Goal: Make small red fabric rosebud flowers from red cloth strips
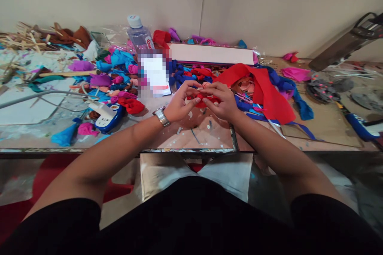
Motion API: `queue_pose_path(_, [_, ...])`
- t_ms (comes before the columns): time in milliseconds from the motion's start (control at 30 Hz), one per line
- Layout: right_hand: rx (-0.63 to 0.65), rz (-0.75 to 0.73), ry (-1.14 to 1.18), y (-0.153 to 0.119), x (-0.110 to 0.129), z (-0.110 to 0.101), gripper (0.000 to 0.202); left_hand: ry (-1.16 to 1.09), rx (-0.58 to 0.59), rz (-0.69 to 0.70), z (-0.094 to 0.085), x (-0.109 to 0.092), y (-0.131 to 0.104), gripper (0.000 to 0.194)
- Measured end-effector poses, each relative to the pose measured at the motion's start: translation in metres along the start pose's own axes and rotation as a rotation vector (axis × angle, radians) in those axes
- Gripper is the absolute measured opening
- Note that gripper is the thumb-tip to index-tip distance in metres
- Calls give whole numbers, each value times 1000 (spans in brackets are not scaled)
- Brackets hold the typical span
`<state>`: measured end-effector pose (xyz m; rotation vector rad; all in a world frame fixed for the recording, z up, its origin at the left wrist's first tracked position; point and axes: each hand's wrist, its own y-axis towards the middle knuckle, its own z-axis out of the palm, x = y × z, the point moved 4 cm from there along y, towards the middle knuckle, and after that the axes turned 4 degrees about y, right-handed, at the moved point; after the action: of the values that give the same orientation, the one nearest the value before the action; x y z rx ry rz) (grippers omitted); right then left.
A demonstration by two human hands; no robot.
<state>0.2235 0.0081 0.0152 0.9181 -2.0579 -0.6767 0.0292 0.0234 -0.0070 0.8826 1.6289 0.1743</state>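
Both hands meet over the table's front part, fingers curled around a small red crepe paper piece (204, 103). My left hand (182, 102), with a metal watch on the wrist, pinches its left side. On the other side my right hand (222, 99) grips it with thumb and fingers. The fingers cover much of the piece, so its exact shape is hidden. A wide red crepe paper strip (273, 97) lies just right of my right hand. Behind the hands is a heap of blue, red and pink crepe paper pieces (182, 77).
Left of my hands lie a blurred phone (155, 73), a plastic bottle (140, 34) and a blue-and-white power strip (109, 117) with a cable. Wooden sticks (32, 40) pile up at the back left. A dark tumbler (344, 44) leans at the right, above a blue-handled tool (359, 123).
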Motion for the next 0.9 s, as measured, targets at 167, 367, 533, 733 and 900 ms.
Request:
queue_pose_path(167, [-44,-52,37,1,0,0,29,-46,23,46,2,3,0,57])
queue_pose_path(367, [-84,-47,9,-1,-1,0,27,-78,30,33,2,5,0,56])
queue_pose_path(533, [-139,-38,3,-1,2,-4,28,-93,19,28,1,3,1,53])
queue_pose_path(733, [-164,-54,33,0,2,-4,26,-64,40,70,2,-1,0,47])
queue_pose_path(900, [-115,-56,47,-1,-2,2,32,-15,83,145,3,-2,-1,51])
